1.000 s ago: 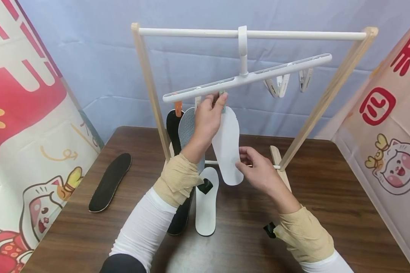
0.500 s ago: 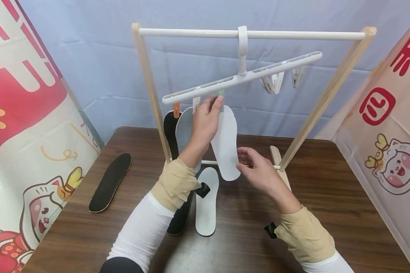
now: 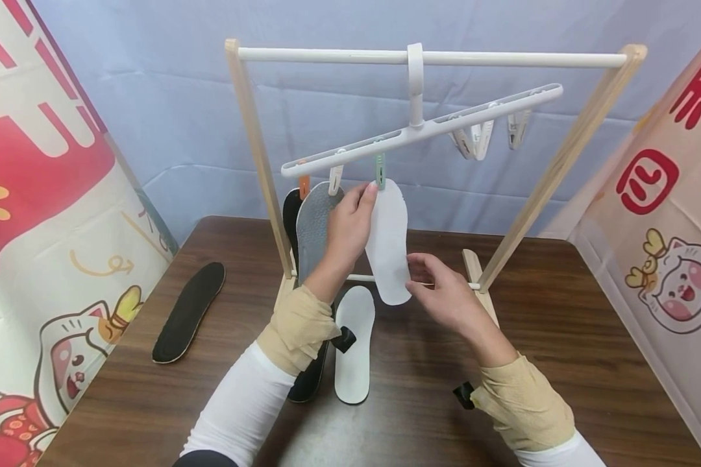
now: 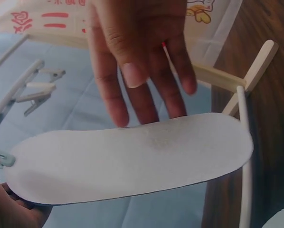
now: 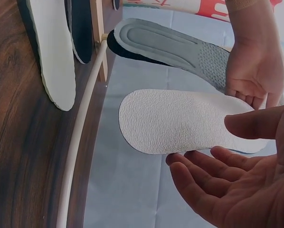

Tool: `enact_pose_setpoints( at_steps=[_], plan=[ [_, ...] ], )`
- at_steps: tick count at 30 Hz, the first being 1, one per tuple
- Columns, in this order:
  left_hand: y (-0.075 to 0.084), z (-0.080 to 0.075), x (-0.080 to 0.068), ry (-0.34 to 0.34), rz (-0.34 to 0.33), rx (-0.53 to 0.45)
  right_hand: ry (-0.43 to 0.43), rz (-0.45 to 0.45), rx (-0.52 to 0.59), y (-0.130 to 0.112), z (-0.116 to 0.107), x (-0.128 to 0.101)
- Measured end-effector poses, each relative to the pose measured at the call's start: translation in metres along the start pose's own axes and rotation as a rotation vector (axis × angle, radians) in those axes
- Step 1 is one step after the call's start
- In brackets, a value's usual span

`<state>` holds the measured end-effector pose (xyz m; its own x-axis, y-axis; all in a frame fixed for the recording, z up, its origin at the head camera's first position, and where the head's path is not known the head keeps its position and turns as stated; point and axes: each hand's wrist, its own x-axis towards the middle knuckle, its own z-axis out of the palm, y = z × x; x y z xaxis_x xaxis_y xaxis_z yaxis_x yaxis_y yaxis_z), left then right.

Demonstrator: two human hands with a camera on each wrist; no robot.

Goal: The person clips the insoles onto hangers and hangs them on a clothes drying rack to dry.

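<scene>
A white insole (image 3: 388, 243) hangs from a green clip (image 3: 380, 170) on the tilted white hanger (image 3: 420, 133). My left hand (image 3: 365, 194) is just below the clip, its straight fingers resting against the insole's top left edge. My right hand (image 3: 415, 272) is beside the insole's lower right edge with relaxed fingers and grips nothing. In the right wrist view the right hand (image 5: 227, 161) lies open under the white insole (image 5: 180, 121). The left wrist view has its straight fingers (image 4: 142, 71) behind the insole (image 4: 127, 159).
A grey insole (image 3: 314, 227) and a black one (image 3: 291, 214) hang from the hanger's left clips; empty clips (image 3: 473, 139) hang on the right. The hanger is on a wooden rack (image 3: 257, 149). On the brown table lie a white insole (image 3: 353, 344) and black insoles (image 3: 189, 311).
My left hand has let go of the green clip and dropped to the top of the white insole. The hanger swayed a little. The right hand has hardly moved.
</scene>
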<state>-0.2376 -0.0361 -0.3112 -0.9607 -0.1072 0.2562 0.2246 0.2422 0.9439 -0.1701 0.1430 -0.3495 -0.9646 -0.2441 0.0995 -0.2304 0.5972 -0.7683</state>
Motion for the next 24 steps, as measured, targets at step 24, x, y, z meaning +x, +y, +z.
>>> enact_pose_setpoints(
  at_steps=[24],
  plan=[
    [-0.043,-0.003,-0.022,-0.02,-0.088,-0.043,-0.014,0.016,0.006,0.007,-0.003,-0.001]
  ],
)
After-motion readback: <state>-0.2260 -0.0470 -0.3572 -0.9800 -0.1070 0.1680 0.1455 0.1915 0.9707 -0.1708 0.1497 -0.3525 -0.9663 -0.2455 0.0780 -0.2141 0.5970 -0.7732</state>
